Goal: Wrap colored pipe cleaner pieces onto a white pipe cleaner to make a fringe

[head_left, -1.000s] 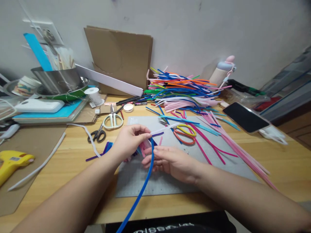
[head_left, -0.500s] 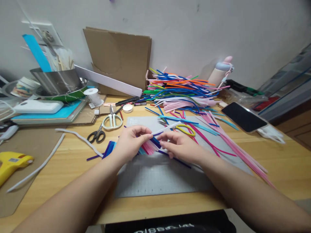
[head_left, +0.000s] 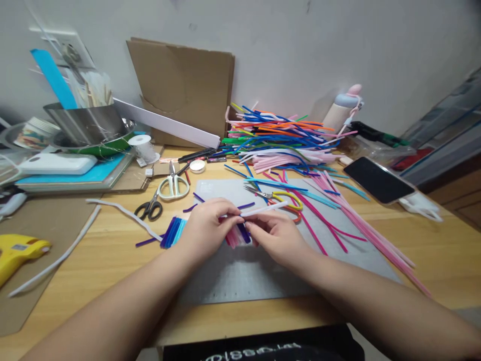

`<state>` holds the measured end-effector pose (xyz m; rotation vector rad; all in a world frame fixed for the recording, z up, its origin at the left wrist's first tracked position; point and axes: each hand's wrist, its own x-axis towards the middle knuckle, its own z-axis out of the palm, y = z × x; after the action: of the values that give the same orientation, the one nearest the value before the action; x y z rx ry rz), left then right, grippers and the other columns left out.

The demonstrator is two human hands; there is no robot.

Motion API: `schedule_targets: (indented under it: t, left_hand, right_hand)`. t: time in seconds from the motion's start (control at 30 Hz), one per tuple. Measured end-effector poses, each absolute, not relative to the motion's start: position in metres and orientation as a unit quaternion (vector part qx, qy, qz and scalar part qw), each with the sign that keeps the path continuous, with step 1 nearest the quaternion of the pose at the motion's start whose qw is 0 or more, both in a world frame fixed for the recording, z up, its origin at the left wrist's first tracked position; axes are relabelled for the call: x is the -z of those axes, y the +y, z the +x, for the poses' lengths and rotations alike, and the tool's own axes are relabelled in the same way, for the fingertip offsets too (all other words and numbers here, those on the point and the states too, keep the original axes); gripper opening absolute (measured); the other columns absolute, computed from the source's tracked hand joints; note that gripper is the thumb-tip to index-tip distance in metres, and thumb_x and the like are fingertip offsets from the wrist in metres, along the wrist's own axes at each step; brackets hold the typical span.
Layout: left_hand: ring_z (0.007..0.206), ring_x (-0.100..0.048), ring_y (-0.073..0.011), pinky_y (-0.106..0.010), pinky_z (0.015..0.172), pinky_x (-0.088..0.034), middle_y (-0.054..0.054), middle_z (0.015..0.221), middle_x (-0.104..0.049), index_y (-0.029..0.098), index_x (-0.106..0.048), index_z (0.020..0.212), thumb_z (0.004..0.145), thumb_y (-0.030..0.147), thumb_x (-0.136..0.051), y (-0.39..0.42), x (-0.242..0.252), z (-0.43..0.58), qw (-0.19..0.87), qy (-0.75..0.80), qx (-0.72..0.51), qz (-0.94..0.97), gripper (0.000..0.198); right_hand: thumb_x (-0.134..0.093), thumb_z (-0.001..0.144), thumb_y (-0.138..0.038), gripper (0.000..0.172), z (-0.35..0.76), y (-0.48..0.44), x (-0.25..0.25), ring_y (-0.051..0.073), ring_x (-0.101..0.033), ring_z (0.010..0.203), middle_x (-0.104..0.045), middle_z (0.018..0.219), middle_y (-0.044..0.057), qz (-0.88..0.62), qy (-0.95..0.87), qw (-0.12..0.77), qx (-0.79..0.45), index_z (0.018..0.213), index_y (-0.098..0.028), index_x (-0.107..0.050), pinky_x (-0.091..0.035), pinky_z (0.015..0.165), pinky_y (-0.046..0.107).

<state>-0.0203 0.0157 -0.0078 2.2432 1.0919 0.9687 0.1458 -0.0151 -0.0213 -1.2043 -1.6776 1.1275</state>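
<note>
Over the grey cutting mat [head_left: 240,281], my left hand [head_left: 210,220] pinches a row of pipe cleaners [head_left: 236,235] in pink, white and dark blue, partly hidden under the fingers. The row's dark and light blue end [head_left: 173,231] shows left of that hand. My right hand [head_left: 276,230] is closed close beside it, thumb and fingers at the dark blue pipe cleaner [head_left: 243,231] on the row's right end. A white pipe cleaner [head_left: 265,208] sticks out to the right above my right fingers. Yellow-and-orange handled scissors [head_left: 287,199] lie just behind that hand.
A heap of coloured pipe cleaners [head_left: 281,140] lies at the back, with pink ones [head_left: 368,230] spread to the right. White-handled scissors [head_left: 173,188] and black-handled scissors [head_left: 150,208] lie left of the mat. A yellow glue gun [head_left: 18,253] and a phone [head_left: 378,180] flank the work area.
My right hand has moved left and closed at the row's right end, its fingers now near my left hand's. The long dark blue strand right of the row no longer shows there.
</note>
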Motion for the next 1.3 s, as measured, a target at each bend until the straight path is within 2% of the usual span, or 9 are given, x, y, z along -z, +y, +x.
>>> schedule_targets:
  t: [0.1, 0.23, 0.4, 0.53, 0.7, 0.93, 1.17, 1.3]
  left_hand:
    - [0.072, -0.057, -0.0119, -0.023, 0.068, -0.043, -0.001, 0.075, -0.064, 0.017, -0.063, 0.072, 0.076, 0.014, -0.057, 0.014, 0.007, -0.020, 0.219, 0.389, -0.349, 0.824, 0.008]
    - [0.071, -0.057, -0.0118, -0.023, 0.068, -0.042, -0.001, 0.073, -0.064, 0.017, -0.063, 0.071, 0.076, 0.012, -0.056, 0.014, 0.005, -0.020, 0.239, 0.383, -0.344, 0.824, 0.010]
    - [0.071, -0.058, -0.0127, -0.023, 0.069, -0.042, -0.001, 0.072, -0.064, 0.017, -0.062, 0.067, 0.075, 0.016, -0.057, 0.016, 0.002, -0.021, 0.277, 0.403, -0.347, 0.800, 0.010]
    - [0.070, -0.058, -0.0140, -0.024, 0.068, -0.042, -0.001, 0.072, -0.065, 0.017, -0.063, 0.067, 0.074, 0.018, -0.056, 0.016, 0.000, -0.021, 0.307, 0.431, -0.329, 0.783, 0.010]
    - [0.066, -0.057, -0.0137, -0.024, 0.066, -0.042, 0.000, 0.067, -0.064, 0.017, -0.064, 0.066, 0.072, 0.021, -0.057, 0.018, 0.001, -0.023, 0.330, 0.448, -0.313, 0.770, 0.010]
    - [0.068, -0.058, -0.0135, -0.024, 0.063, -0.044, -0.002, 0.079, -0.066, 0.016, -0.063, 0.088, 0.075, 0.035, -0.054, 0.024, 0.007, -0.023, 0.489, 0.460, -0.331, 0.663, 0.025]
    - [0.061, -0.054, -0.0119, -0.021, 0.055, -0.041, -0.001, 0.071, -0.063, 0.016, -0.061, 0.075, 0.073, 0.037, -0.056, 0.023, 0.006, -0.024, 0.448, 0.467, -0.302, 0.700, 0.022]
    - [0.062, -0.055, -0.0124, -0.022, 0.058, -0.042, 0.000, 0.070, -0.063, 0.017, -0.061, 0.073, 0.071, 0.033, -0.059, 0.020, 0.003, -0.022, 0.423, 0.467, -0.313, 0.711, 0.017]
  right_hand:
    - [-0.048, 0.080, -0.022, 0.019, 0.145, -0.016, 0.018, 0.009, -0.050, 0.053, -0.059, 0.064, 0.000, -0.467, -0.678, 0.377, -0.423, 0.085, -0.016, -0.066, -0.039, 0.049, 0.021]
    - [-0.047, 0.081, -0.022, 0.017, 0.146, -0.014, 0.018, 0.010, -0.053, 0.058, -0.056, 0.065, 0.001, -0.470, -0.694, 0.362, -0.408, 0.075, -0.015, -0.062, -0.041, 0.052, 0.021]
    - [-0.048, 0.081, -0.026, 0.013, 0.147, -0.013, 0.027, 0.009, -0.051, 0.049, -0.054, 0.060, -0.001, -0.492, -0.645, 0.351, -0.467, 0.079, -0.016, -0.056, -0.039, 0.046, 0.020]
    - [-0.051, 0.079, -0.026, 0.009, 0.146, -0.015, 0.028, 0.009, -0.050, 0.049, -0.052, 0.058, -0.003, -0.493, -0.627, 0.364, -0.482, 0.076, -0.018, -0.051, -0.038, 0.046, 0.021]
    - [-0.052, 0.077, -0.024, 0.008, 0.143, -0.016, 0.019, 0.007, -0.047, 0.042, -0.049, 0.052, -0.005, -0.500, -0.586, 0.348, -0.534, 0.074, -0.018, -0.048, -0.034, 0.039, 0.018]
    - [-0.051, 0.078, -0.030, 0.012, 0.144, -0.011, 0.016, 0.007, -0.042, 0.034, -0.049, 0.045, -0.006, -0.504, -0.532, 0.355, -0.580, 0.077, -0.019, -0.047, -0.029, 0.033, 0.017]
    - [-0.051, 0.077, -0.031, 0.014, 0.144, -0.011, 0.019, 0.007, -0.041, 0.033, -0.049, 0.043, -0.007, -0.504, -0.535, 0.349, -0.581, 0.077, -0.018, -0.047, -0.028, 0.032, 0.017]
    - [-0.050, 0.078, -0.031, 0.014, 0.143, -0.011, 0.017, 0.007, -0.039, 0.031, -0.048, 0.040, -0.007, -0.511, -0.533, 0.341, -0.582, 0.076, -0.018, -0.046, -0.028, 0.032, 0.017]
